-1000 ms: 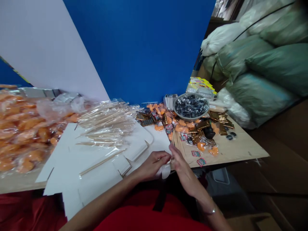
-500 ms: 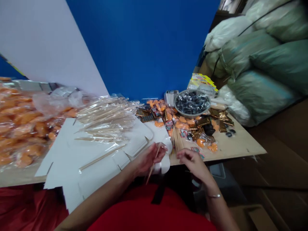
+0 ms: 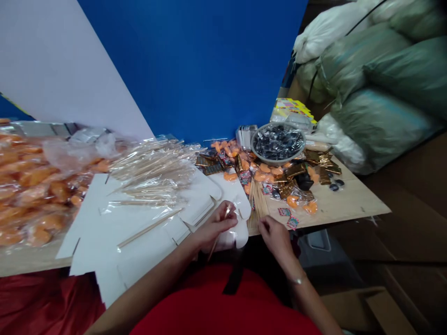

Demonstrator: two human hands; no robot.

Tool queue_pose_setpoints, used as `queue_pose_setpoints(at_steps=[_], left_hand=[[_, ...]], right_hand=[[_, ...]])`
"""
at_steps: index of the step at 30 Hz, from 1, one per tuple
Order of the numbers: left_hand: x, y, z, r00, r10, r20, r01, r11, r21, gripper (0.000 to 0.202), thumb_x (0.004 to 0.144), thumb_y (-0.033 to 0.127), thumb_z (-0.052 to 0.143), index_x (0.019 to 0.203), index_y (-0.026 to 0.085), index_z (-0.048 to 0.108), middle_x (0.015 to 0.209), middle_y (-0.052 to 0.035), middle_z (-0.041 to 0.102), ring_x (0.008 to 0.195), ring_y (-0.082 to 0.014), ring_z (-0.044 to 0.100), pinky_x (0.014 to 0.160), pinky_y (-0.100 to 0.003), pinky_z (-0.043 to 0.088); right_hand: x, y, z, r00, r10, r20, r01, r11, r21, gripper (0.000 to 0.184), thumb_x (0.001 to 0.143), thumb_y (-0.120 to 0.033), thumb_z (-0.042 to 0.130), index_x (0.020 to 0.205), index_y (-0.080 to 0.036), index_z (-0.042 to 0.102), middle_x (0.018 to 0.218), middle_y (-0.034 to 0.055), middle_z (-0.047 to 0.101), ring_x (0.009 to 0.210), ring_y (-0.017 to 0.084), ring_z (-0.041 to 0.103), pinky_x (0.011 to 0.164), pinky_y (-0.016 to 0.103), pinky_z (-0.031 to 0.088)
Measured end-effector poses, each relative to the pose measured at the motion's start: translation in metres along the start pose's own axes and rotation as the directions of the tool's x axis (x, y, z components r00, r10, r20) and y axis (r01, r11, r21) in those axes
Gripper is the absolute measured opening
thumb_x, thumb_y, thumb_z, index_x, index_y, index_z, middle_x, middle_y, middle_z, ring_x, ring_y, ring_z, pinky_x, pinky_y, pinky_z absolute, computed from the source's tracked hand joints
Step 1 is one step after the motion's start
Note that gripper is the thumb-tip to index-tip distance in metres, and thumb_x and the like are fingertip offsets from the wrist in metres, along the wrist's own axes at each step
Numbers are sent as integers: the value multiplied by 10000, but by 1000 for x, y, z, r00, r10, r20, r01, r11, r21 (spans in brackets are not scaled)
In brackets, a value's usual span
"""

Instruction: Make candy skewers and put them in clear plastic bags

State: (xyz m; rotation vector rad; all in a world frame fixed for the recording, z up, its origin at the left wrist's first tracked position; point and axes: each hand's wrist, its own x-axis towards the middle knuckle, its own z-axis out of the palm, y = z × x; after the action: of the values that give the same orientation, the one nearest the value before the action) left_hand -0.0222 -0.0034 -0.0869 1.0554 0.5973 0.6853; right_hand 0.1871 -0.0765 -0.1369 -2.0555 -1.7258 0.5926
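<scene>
Red top [image 3: 223, 311], silver bracelet [image 3: 297, 281]

The left hand [image 3: 216, 226] sits low near the centre of the frame, its fingers [image 3: 227, 217] curled and pinched together — the left forearm [image 3: 146, 291] rises from the bottom edge — while the right hand [image 3: 275, 238], just apart, curls loosely downward, the right forearm [image 3: 311, 300] running off toward the lower right.

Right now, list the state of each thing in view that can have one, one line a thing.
Left hand: closed, pinching a wooden skewer.
Right hand: fingers curled, beside the loose skewers.
White die-cut card: lying flat, unfolded.
Bagged skewers: sealed in clear plastic, piled on the card.
Grey bowl: full of dark wrapped sweets.
Green sacks: stuffed, stacked.
</scene>
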Motion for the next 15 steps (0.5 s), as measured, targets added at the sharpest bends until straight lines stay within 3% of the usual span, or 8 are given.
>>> queue_pose_setpoints(at_steps=[3, 8, 10, 13, 15], left_hand=[[-6, 3, -6, 996, -60, -67, 64, 997, 54, 306, 864, 481, 533, 880, 194, 427, 697, 44, 480, 480, -56, 285, 458, -214, 150], [-17, 5, -18, 994, -78, -73, 82, 995, 57, 459, 892, 607, 333, 926, 169, 465, 710, 12, 516, 466, -63, 298, 465, -222, 180], [-21, 8, -20, 998, -57, -33, 58, 998, 10, 462, 843, 610, 446, 992, 173, 459, 701, 28, 496, 460, -57, 263, 456, -218, 158], [-24, 14, -25, 1000, -13, 9, 13, 999, -39, 464, 723, 431, 700, 1033, 184, 459, 704, 44, 466, 494, -49, 281, 456, -202, 154], [-25, 16, -28, 1000, 6, 25, -4, 997, -76, 427, 719, 362, 719, 1017, 175, 477, 671, 49, 441, 494, -48, 280, 451, -200, 146]], right_hand=[[45, -6, 1, 981, 139, -139, -160, 975, -157, 244, 898, -284, 433, 935, -164, 642, 907, 88, 675, 778, 183, 618, 639, 248, 386], [97, 10, 9, 986, 154, -60, -162, 976, -144, 259, 854, -328, 505, 821, -132, 672, 781, 96, 674, 715, 182, 599, 567, 250, 327], [104, 17, 9, 991, 131, -5, -131, 984, -123, 242, 826, -314, 528, 732, -143, 671, 694, 72, 658, 659, 172, 579, 540, 250, 301], [108, 26, 6, 993, 103, 49, -99, 992, -82, 266, 811, -318, 515, 655, -154, 654, 610, 40, 622, 577, 159, 535, 511, 250, 276], [108, 29, 3, 993, 87, 74, -84, 996, -40, 310, 815, -342, 486, 615, -160, 638, 579, 25, 603, 551, 154, 519, 507, 247, 284]])
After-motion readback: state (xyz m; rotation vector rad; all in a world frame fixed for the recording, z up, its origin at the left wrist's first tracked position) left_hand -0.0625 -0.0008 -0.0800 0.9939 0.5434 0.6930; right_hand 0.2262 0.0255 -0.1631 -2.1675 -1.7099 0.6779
